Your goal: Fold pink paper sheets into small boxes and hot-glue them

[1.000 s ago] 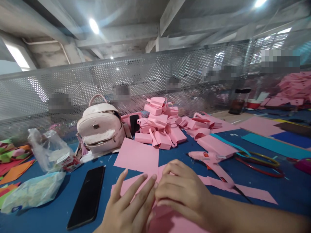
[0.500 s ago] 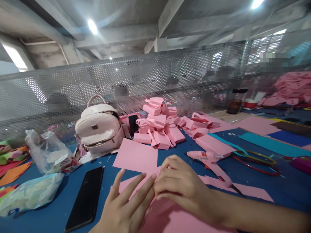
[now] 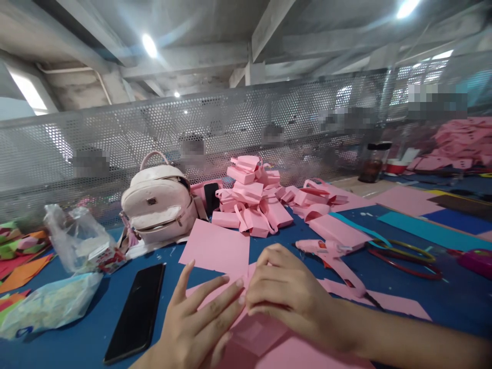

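Pink sheets (image 3: 307, 354) lie under both hands at the front of the blue table. My left hand (image 3: 202, 318) is spread with its fingers apart, its fingertips close to my right hand and over a folded pink piece (image 3: 257, 330). My right hand (image 3: 286, 292) is curled, palm down, its fingers bent together on the pink material; what they grip is hidden beneath them. Beyond the hands lies a flat pink sheet (image 3: 219, 246). A pink glue gun (image 3: 338, 261) rests to the right of my right hand, partly over a pink strip (image 3: 400, 303).
A black phone (image 3: 136, 310) and a plastic packet (image 3: 54, 302) lie left. Behind stand a pale backpack (image 3: 157, 205) and a pile of folded pink pieces (image 3: 253, 195), before a perforated metal screen (image 3: 238, 123). Tape rings (image 3: 407, 256) lie right.
My left hand has shifted slightly left and down, and more of the folded pink piece shows between the hands. My right hand stays nearly still, curled as before.
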### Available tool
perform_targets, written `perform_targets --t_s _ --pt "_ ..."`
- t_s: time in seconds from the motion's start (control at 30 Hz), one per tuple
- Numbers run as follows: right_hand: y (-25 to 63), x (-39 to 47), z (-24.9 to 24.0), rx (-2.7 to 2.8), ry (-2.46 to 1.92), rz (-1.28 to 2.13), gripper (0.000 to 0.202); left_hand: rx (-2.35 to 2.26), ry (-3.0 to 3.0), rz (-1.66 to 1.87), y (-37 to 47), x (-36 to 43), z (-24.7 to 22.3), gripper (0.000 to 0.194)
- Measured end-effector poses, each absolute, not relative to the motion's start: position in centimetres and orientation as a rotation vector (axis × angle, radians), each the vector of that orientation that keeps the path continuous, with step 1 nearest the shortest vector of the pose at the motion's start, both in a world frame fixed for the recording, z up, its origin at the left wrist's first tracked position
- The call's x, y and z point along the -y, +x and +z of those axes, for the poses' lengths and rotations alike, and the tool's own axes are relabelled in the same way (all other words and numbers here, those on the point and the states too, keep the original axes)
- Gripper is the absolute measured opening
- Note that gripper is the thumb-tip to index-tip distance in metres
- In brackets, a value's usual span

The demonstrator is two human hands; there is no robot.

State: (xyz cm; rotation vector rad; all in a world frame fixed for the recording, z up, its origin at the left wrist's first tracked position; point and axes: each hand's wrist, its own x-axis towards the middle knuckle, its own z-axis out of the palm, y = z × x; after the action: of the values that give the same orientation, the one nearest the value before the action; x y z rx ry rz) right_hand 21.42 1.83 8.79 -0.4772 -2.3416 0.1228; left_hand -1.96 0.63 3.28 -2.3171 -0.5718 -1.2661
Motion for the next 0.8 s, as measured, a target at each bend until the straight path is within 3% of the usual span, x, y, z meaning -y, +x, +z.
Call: perform_targets --t_s 0.47,0.6,0.8 --pt "21.4 -1.7 9.0 2.314 -0.44 0.099 0.024 0.589 -2.262 -1.346 -1.6 -0.6 3.5 0.034" --pt "21.4 -1.7 9.1 2.314 -0.456 -0.039 0.023 0.87 -2.705 -1.244 -2.9 -0.4 3.6 0.043" --pt "21.5 -2.1 9.5 2.203 -0.3 -0.515 0.03 1.453 -3.137 -1.834 -3.0 -1.1 1.2 0.067"
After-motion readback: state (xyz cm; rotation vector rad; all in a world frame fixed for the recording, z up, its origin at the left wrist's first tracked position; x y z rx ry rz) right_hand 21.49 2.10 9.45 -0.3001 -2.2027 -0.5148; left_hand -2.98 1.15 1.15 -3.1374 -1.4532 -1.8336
